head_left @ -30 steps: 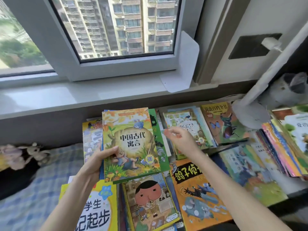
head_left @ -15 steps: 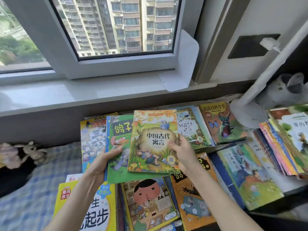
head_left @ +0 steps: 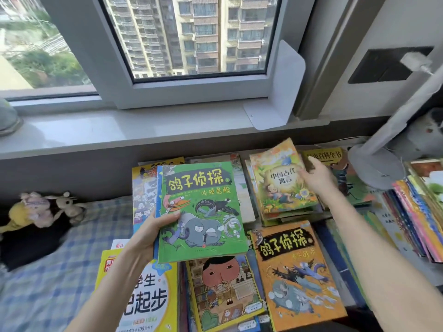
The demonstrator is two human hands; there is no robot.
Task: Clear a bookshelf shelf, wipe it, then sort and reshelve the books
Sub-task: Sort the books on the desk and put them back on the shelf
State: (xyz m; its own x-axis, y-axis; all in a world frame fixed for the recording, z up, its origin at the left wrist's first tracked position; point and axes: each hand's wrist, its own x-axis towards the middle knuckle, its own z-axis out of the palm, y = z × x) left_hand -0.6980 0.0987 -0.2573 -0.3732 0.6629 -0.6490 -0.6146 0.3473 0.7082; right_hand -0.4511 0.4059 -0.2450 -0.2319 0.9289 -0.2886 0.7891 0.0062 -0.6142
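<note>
Below the grey windowsill, gripping a glossy green paperback in the left hand, thumb curled over its cover; resting the straight-fingered right hand against a yellow illustrated paperback atop a pile.

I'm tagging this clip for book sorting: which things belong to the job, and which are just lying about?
Job: green book, gripped by left hand; fable book at right hand; orange book; side stack of books.
Lying about: plush toys; grey stand base.
</note>
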